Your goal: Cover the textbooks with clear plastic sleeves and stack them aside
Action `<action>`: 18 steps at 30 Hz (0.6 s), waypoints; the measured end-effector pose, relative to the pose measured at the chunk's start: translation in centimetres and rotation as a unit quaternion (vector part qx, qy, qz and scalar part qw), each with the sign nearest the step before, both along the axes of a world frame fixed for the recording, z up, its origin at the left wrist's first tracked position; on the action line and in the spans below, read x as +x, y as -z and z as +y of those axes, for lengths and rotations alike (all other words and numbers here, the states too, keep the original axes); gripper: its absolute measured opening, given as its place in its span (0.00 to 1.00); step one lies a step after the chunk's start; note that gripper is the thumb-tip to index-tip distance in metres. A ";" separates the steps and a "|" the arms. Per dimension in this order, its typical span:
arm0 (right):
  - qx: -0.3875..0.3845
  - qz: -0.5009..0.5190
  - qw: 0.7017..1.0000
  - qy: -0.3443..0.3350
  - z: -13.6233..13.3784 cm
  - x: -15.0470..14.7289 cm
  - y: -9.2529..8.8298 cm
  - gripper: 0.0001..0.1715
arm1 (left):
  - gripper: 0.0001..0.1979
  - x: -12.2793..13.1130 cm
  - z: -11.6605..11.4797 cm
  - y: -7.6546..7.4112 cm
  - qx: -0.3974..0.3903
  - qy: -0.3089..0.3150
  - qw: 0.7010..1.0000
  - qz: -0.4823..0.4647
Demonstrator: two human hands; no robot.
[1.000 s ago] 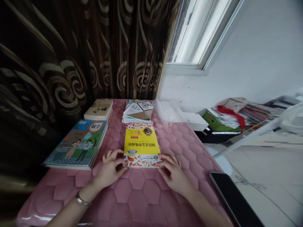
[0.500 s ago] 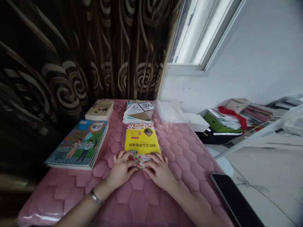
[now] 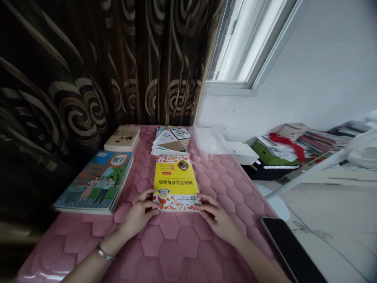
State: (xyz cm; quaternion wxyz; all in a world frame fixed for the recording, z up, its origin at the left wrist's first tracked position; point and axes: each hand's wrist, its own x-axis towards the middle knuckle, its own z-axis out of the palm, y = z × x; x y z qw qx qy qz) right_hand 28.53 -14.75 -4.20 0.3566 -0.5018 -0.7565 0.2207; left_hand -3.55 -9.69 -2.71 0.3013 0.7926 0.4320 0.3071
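A yellow paperback book with orange-and-white patterned ends lies flat in front of me, its cover print upside down from my side. My left hand, with a silver bracelet at the wrist, grips its near left corner, thumb low and fingertips on the edge. At the near right corner, my right hand holds the opposite edge in the same way. Most of the cover shows between the hands. Just beyond the book sits a loose pile of workbooks. To the left is a stack of blue-green math textbooks.
A pink padded tabletop lies under everything. Behind the textbooks stand tan books. Clear plastic and a white box are at the back right. A black phone rests at the right edge. A dark curtain hangs behind.
My hands have moved apart, from on top of the book's near end out to its left and right edges. More of the cover now shows.
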 end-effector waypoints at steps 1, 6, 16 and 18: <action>-0.011 0.006 1.000 -0.003 -0.1 -0.1 -0.2 0.16 | 0.10 0.1 0.0 -0.2 -0.010 -0.004 1.000 -0.007; -0.041 0.042 0.998 0.018 0.6 -0.4 -1.0 0.15 | 0.05 0.5 0.5 -2.0 -0.146 -0.093 0.981 -0.088; -0.110 -0.023 0.979 0.171 4.3 -2.2 -1.9 0.09 | 0.13 2.8 4.3 -3.0 -0.397 -0.221 0.876 -0.160; -0.113 -0.039 0.978 0.170 4.3 -2.3 -2.1 0.07 | 0.11 3.1 5.1 -2.9 -0.376 -0.213 0.895 -0.105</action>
